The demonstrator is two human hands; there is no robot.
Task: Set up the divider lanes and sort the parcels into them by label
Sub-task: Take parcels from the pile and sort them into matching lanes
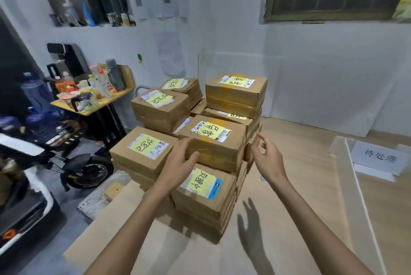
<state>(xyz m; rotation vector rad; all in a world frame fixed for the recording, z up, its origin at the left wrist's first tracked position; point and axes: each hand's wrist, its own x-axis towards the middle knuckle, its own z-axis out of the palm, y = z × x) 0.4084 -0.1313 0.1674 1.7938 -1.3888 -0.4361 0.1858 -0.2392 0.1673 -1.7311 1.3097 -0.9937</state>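
Observation:
Several brown cardboard parcels with yellow handwritten labels are stacked in the middle of the wooden floor. My left hand rests with curled fingers on the left front corner of the middle top parcel. To the right of that parcel, my right hand hovers with loosely spread fingers and holds nothing. A lower parcel sits just in front, under my left wrist. Another parcel lies to the left. At the right, a pale divider board stands on the floor beside a white paper sign.
A small wooden table crowded with bottles and cups stands at the left. Below it are a scooter and blue water jugs. A clear panel leans against the white wall behind the stack. Bare wood floor spreads right of the parcels.

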